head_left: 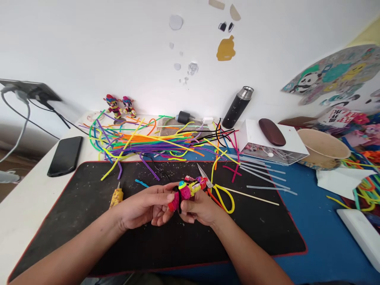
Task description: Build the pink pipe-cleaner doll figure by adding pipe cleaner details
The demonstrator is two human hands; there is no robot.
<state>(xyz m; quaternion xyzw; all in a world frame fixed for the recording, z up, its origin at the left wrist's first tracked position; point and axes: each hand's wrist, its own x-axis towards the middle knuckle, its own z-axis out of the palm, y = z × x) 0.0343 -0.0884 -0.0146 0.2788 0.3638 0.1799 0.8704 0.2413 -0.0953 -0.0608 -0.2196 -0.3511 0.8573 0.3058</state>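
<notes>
Both hands meet over the black mat (237, 237) around a small pipe-cleaner figure (185, 192) in pink, yellow, red and blue. My left hand (148, 206) pinches its pink and red end between thumb and fingers. My right hand (200, 208) is closed on it from the other side, thumb beside a black pipe cleaner (179, 202) that loops across the pink part. Fingers hide some of the figure. Just beyond my right hand lie scissors (224, 198) with yellow handles, blades pointing away. A yellow patterned glue bottle or tool (116, 197) rests left of my left forearm.
Behind the mat spreads a heap of coloured pipe cleaners (154, 142). Two finished figures (118, 106) stand at back left, above a phone (65, 155). A black thermos (237, 107), white box (273, 140) and bowl (323, 146) line the back right. Glue sticks (267, 170) and a wooden stick (252, 196) lie right.
</notes>
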